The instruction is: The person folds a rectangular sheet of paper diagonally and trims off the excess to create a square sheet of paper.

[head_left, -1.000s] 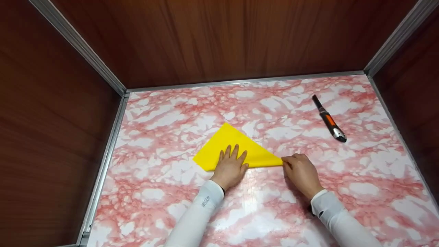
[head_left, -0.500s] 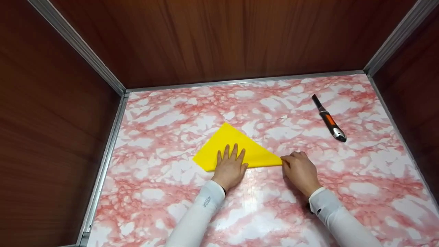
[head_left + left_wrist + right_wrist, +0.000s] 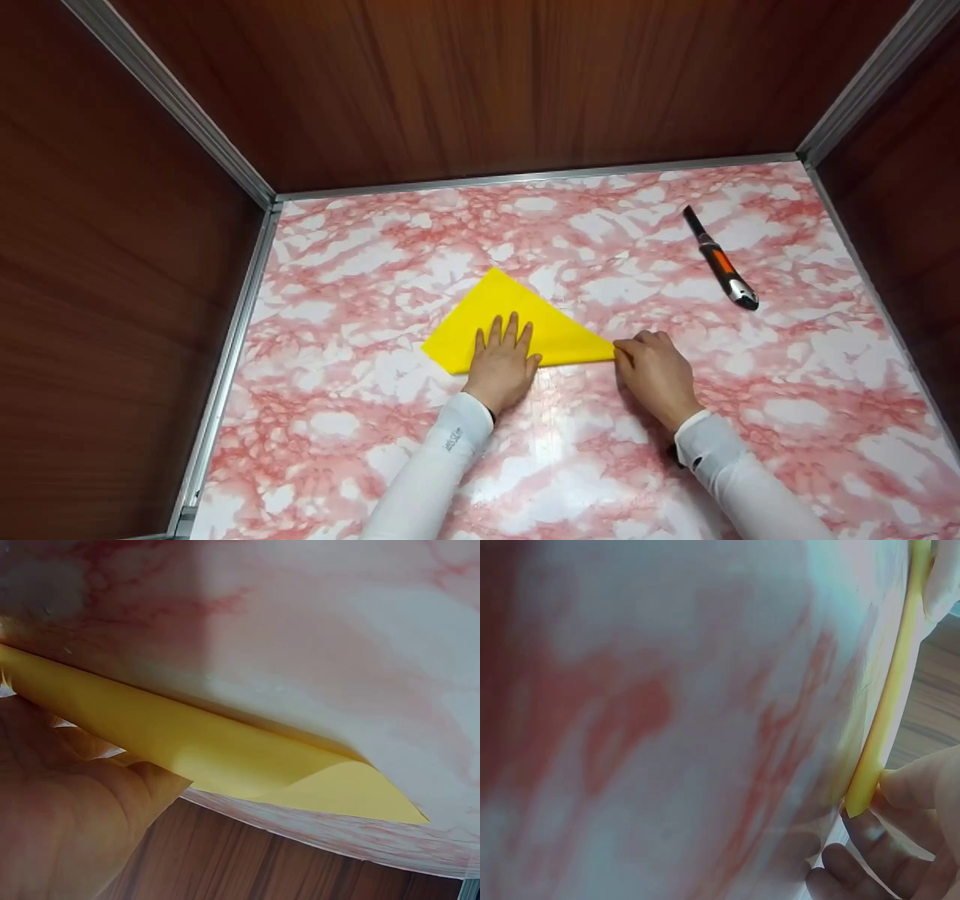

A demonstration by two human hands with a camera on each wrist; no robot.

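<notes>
paper: the yellow paper point(image 3: 480, 300) is laid on the table point(image 3: 322, 465); it is folded, with one point turned to the back wall point(image 3: 480, 82) and its long edge turned to the person.
bend: along the paper's near edge a soft, round bend is shown by the left wrist view.
left hand: the left hand point(image 3: 501, 371) is rested on the paper, a bit left of the middle of its near edge.
left fingers: they are held straight and spread apart on top of the paper.
right hand: the right hand point(image 3: 658, 371) is set at the paper's right tip.
right fingers: the paper's tip is pinched by the thumb and a finger; the other fingers are bent next to it.
cutter: the cutter point(image 3: 721, 262) is laid past the paper, to its right and well apart from it; its dark blade is pointed to the back wall, and orange and silver are seen on its black handle.
sleeves: both arms are covered in white; the left sleeve point(image 3: 420, 480) and the right sleeve point(image 3: 750, 480) are seen on the near side of the paper.
table: it is marked with pink and white swirls all round the paper.
walls: brown wood is seen past the paper and on both sides of it, edged with gray metal.
</notes>
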